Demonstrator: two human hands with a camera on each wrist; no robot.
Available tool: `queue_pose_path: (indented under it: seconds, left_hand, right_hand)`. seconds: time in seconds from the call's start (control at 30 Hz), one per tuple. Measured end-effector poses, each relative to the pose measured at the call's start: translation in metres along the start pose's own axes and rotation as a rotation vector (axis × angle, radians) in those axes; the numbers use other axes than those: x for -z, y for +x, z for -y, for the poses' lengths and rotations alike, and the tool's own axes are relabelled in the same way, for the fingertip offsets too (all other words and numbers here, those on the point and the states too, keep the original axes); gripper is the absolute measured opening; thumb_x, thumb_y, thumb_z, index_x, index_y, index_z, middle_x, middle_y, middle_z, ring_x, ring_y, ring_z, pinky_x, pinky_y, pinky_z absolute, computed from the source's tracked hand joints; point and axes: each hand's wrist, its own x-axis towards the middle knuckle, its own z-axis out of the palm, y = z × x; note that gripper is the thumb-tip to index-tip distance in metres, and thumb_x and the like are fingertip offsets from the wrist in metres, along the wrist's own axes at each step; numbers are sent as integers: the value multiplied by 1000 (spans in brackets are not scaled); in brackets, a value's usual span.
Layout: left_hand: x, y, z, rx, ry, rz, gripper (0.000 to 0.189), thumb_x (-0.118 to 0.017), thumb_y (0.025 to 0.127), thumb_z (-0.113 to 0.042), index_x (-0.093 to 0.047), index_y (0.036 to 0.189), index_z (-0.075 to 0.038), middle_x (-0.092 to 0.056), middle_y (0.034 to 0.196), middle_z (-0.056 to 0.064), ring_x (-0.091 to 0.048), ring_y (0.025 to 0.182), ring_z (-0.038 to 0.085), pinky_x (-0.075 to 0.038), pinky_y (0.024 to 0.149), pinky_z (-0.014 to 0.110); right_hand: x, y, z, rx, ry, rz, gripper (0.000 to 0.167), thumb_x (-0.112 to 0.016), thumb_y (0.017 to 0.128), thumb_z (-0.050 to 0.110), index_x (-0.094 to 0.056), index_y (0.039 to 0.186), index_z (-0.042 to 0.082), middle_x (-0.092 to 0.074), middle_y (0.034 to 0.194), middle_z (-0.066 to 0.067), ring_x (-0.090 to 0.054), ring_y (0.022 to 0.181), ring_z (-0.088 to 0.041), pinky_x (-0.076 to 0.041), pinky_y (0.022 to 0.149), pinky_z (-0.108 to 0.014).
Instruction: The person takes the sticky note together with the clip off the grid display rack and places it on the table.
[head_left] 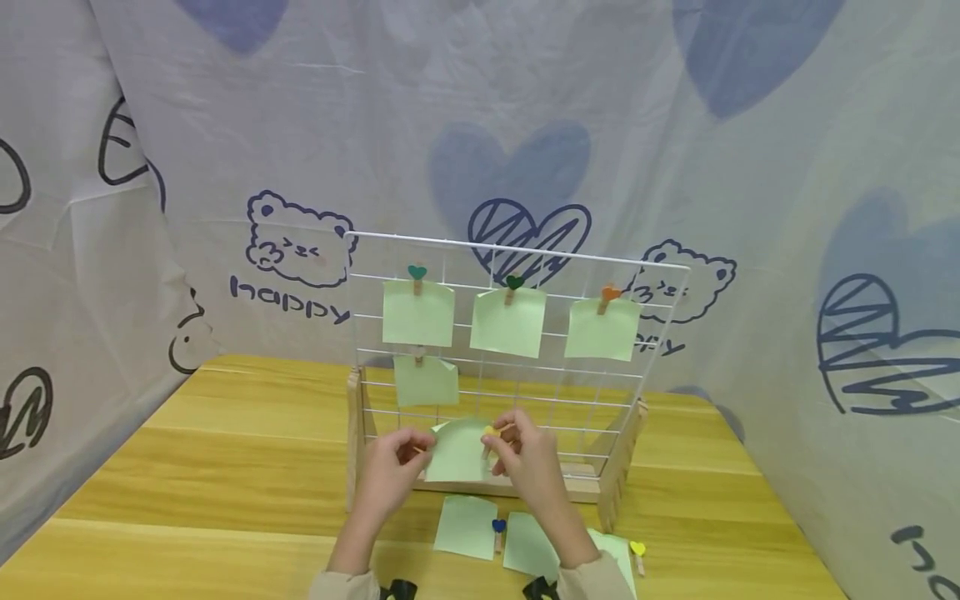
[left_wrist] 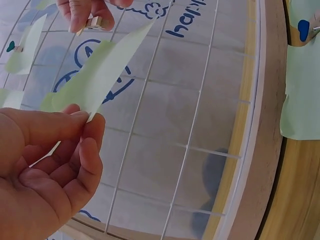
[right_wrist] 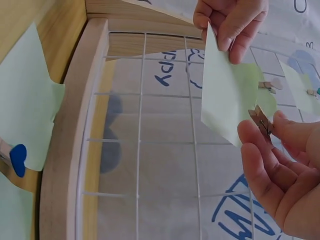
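While the table (head_left: 150, 475) is bearing 3 loose notes (head_left: 467, 527) & the wire grid (head_left: 450, 242) 4 pegged ones (head_left: 418, 317), L hand (head_left: 395, 461) is pinching an unpegged green note (head_left: 459, 452) before the grid, w/ R hand (head_left: 525, 457) gripping a wooden peg (right_wrist: 261, 122).

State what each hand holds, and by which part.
Left hand pinches a green note by its left edge in the head view; right hand pinches a clothespin, one end jutting free, which end unclear.

The wooden desk (head_left: 187, 483) is carrying a rack (head_left: 577, 486); in front, green notes (head_left: 465, 527) are lying, along with a blue clip (head_left: 498, 527) and a yellow clip (head_left: 638, 550).
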Motion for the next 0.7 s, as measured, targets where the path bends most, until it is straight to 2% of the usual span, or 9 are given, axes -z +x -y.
queue_pose_path:
  seconds: [0.17,0.37,0.57,0.7]
  left_hand:
    - [4,-2,5,14,-25,4,15,-61,74,13,-64,85,3,-63,82,10,-52,65,15,-45,55,21]
    - [10,-6,9,47,-45,2,14,-60,74,14,-64,84,4,-62,81,10,-52,65,15,-45,56,21]
    - [14,-8,13,57,-61,-4,15,-59,73,15,-63,83,5,-63,85,13,-52,64,14,-45,54,20]
    - [16,-8,15,64,-52,-1,15,-60,72,15,-63,82,5,-62,82,13,-51,61,13,-44,52,19]
  right_hand:
    - [-7,-3,-5,-28,57,23,12,-62,81,1,-51,85,-2,-61,66,-14,-54,41,-14,-48,41,-25]
    - [-12,-9,-7,-49,73,63,10,-62,81,2,-52,83,-1,-61,68,-13,-55,43,-24,-49,43,-26]
    - [-16,-12,-9,-65,86,93,11,-62,81,2,-53,84,-2,-60,66,-11,-55,44,-21,-49,44,-25]
    - [-20,-13,-13,-91,92,116,12,-62,81,2,-53,85,-3,-59,66,-11,-55,44,-19,-48,43,-24]
